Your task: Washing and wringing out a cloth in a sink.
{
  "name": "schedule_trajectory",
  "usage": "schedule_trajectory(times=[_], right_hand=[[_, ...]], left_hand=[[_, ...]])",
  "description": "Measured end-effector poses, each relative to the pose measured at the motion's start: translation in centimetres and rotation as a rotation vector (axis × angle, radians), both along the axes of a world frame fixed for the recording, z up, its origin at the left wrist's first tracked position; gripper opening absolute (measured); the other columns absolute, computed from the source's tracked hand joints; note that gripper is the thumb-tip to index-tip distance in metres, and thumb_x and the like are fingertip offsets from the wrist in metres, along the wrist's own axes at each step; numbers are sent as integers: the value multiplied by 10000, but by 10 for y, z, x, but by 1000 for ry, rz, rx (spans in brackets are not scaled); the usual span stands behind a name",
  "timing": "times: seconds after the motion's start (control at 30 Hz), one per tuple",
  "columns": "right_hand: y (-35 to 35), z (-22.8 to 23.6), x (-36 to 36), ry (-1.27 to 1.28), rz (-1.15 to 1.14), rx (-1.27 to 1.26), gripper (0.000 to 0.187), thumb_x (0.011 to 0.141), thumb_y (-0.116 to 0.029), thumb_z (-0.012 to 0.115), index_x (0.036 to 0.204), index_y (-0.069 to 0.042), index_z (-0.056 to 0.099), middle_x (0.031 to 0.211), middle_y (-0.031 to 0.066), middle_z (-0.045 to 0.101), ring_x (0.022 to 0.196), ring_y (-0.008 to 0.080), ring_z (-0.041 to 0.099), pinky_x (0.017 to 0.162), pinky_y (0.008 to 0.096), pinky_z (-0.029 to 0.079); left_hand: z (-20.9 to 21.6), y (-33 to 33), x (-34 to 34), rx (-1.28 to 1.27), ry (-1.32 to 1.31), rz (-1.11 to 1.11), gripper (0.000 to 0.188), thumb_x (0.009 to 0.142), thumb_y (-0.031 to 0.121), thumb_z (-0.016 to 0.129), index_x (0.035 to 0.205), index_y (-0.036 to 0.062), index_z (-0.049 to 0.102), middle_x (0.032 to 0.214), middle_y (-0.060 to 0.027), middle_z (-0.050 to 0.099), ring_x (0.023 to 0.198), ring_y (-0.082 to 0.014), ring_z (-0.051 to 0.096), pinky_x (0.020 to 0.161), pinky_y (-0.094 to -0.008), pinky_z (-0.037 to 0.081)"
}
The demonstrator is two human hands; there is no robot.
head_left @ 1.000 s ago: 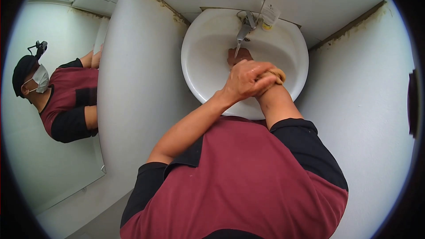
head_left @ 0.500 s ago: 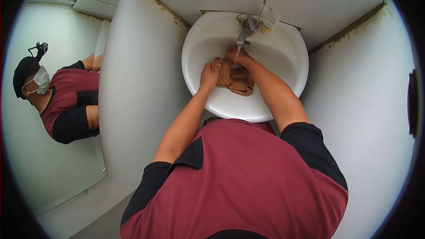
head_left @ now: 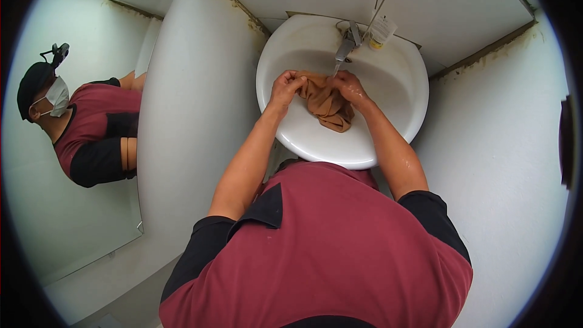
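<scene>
A crumpled brown cloth point(head_left: 328, 103) hangs between my two hands over the white washbasin point(head_left: 398, 94). My left hand point(head_left: 285, 90) pinches its upper left edge. The upper right edge is gripped by my right hand point(head_left: 350, 87), just below the faucet's spout. A thin stream of water runs from the metal faucet point(head_left: 347, 44) down onto the cloth beside my right fingers. The lower folds of the cloth rest toward the near side of the bowl. Wet drops shine on my right wrist and forearm.
A white tube with a yellow cap point(head_left: 381, 31) stands on the basin's back rim, right of the faucet. Walls close in on both sides and behind. A large mirror point(head_left: 91, 225) covers part of the left wall.
My right hand has come back from under the spout and now holds the cloth's upper right edge. The cloth is spread wider between my hands, and the left hand sits slightly higher.
</scene>
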State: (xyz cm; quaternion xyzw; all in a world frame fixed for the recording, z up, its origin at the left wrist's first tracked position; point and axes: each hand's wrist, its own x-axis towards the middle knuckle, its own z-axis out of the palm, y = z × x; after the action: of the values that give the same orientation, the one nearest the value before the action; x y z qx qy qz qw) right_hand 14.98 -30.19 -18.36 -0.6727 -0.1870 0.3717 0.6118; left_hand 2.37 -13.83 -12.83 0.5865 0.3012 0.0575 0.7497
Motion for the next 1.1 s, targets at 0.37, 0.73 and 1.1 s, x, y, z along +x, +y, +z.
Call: schedule_trajectory(times=[0.37, 0.73, 1.1], right_hand=[[-6, 62, -14, 48, -134, 47, 204, 807, -234, 616, 839, -38, 568, 742, 1, 514, 665, 90, 429, 613, 235, 376], [-37, 4, -8, -849, 290, -475, 274, 809, -262, 594, 918, -12, 565, 803, 69, 554, 660, 146, 472, 609, 248, 394], [-26, 25, -15, 156, 90, -5, 285, 843, -211, 546, 1063, -30, 564, 816, 44, 569, 631, 187, 503, 619, 300, 435]], left_hand=[[-20, 13, -22, 1001, 85, -72, 203, 757, 124, 631, 930, 33, 575, 775, -44, 588, 657, -120, 514, 639, -206, 417], [88, 4, 27, 557, 139, 40, 127, 680, 57, 593, 805, 41, 609, 626, 1, 552, 555, -77, 470, 537, -190, 379], [114, 25, 46, 968, 95, -25, 209, 746, 140, 581, 919, 30, 622, 739, -29, 599, 685, -132, 544, 613, -239, 438]])
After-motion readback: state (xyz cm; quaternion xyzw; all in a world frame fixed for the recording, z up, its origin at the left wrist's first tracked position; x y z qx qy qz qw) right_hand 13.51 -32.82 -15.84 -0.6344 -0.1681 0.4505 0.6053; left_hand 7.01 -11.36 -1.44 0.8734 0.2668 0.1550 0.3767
